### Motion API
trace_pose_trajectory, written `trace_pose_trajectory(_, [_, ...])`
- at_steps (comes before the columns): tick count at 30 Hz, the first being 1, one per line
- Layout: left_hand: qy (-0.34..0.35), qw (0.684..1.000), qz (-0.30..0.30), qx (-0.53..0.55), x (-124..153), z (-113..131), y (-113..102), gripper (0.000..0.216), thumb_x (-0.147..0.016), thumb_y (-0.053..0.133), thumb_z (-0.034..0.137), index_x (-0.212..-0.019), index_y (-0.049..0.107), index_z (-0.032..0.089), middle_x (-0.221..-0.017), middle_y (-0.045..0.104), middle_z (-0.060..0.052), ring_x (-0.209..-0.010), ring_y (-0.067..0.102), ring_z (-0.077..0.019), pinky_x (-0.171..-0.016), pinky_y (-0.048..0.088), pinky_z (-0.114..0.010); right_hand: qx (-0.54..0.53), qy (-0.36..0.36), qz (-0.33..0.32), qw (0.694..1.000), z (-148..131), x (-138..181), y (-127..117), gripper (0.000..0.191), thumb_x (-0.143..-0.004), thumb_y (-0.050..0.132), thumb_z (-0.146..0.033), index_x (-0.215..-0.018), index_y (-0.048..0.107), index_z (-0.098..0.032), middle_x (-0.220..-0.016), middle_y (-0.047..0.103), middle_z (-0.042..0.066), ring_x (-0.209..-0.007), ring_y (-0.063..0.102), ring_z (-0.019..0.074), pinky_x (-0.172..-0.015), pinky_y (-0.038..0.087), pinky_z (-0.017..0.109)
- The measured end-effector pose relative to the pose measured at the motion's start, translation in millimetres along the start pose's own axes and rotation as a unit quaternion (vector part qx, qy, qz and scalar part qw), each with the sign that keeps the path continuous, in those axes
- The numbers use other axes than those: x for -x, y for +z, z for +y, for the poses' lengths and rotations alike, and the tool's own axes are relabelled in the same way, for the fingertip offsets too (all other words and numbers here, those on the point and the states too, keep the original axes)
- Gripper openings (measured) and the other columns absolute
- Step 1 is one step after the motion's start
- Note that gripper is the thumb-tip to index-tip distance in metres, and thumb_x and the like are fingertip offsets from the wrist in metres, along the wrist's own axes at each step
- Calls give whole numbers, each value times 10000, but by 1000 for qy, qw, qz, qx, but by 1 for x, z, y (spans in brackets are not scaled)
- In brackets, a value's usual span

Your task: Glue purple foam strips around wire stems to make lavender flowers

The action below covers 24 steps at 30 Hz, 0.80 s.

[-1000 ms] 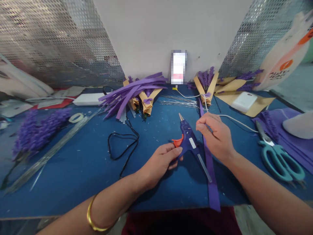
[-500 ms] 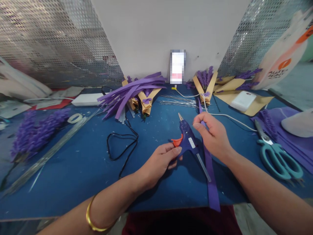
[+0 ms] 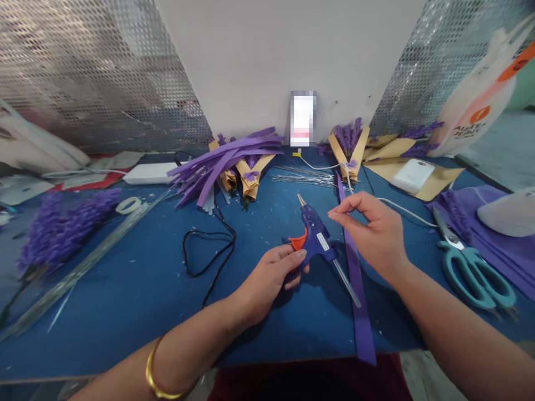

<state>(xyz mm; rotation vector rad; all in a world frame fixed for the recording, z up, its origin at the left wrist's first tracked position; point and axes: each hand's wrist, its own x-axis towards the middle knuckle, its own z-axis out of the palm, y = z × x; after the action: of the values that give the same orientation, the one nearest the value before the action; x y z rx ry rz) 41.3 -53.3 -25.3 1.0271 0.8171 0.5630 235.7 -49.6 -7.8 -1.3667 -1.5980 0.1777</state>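
Note:
My left hand (image 3: 278, 270) is wrapped round the handle of a dark blue glue gun (image 3: 314, 229). The gun has an orange trigger, its metal nozzle points away from me, and a clear glue stick (image 3: 346, 283) juts from its back end. To the right of the gun, my right hand (image 3: 371, 228) is raised with thumb and forefinger pinched together. Anything between those fingertips is too small to make out. Under the glue stick and past my right hand, a long purple strip (image 3: 363, 328) lies lengthwise, its near end over the table edge.
Purple strips (image 3: 238, 150) and paper-wrapped purple flower bunches (image 3: 251, 181) lie at the back, with thin wires (image 3: 305, 175) and a propped phone (image 3: 302, 120). Teal scissors (image 3: 472, 273) rest right. Purple flowers (image 3: 62, 234) and a wire bundle (image 3: 92, 259) lie left. A black cord (image 3: 209, 234) loops mid-table.
My right hand has turned slightly, its pinched fingers now more level beside the gun. The glue gun in my left hand has shifted a little left in view.

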Motion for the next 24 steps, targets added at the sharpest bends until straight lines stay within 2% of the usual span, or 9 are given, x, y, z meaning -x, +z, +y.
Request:
trace_pose_trajectory(4, [4,1000,5,1,1,1,0,308,-851,510,402,-727,545,122,-646,475,15,-457,310,-43,-478,181,-240,37,-53,-2,998,-1,1,-1,95,-809,642,-249,-734,586,-235,-767,650,-7,-783,585,181,-788,427,350])
trace_pose_trajectory(7, [4,1000,9,-2,1,1,0,309,-850,509,406,-734,548,122,-680,504,3,-462,314,-44,-478,181,-241,43,-74,-14,996,-1,0,-1,17,-834,605,-234,-839,614,-248,-769,647,-3,-807,588,187,-841,420,369])
trace_pose_trajectory(10, [3,1000,8,-7,1,0,-1,312,-844,513,416,-739,550,125,-719,535,-10,-469,324,-44,-484,192,-240,60,-114,-34,991,1,-1,-2,147,-867,547,-197,-972,634,-254,-756,635,-10,-767,584,164,-894,400,376])
trace_pose_trajectory(13, [1,1000,12,-7,0,1,-1,317,-828,524,432,-731,546,131,-725,545,-13,-471,326,-50,-484,205,-240,104,-166,-54,979,5,-3,0,210,-885,507,-186,-1009,659,-262,-676,582,-21,-666,545,142,-878,395,381])
trace_pose_trajectory(17, [-1,1000,24,0,0,3,1,325,-807,543,455,-727,533,140,-658,520,4,-460,313,-60,-479,197,-244,168,-219,-88,957,10,-2,2,317,-884,492,-166,-1152,631,-264,-721,592,0,-709,549,150,-861,377,386])
trace_pose_trajectory(20, [-5,1000,27,1,0,3,2,313,-815,536,444,-723,525,145,-581,472,27,-448,302,-65,-483,188,-245,196,-244,-100,944,10,-2,2,313,-888,481,-149,-1137,642,-250,-739,598,6,-711,540,145,-862,362,380])
trace_pose_trajectory(24, [-5,1000,25,-3,0,3,2,310,-825,523,433,-713,523,144,-593,475,25,-448,309,-62,-487,185,-245,196,-261,-97,940,8,-2,0,256,-888,511,-179,-1089,660,-235,-740,620,7,-681,540,140,-858,360,379])
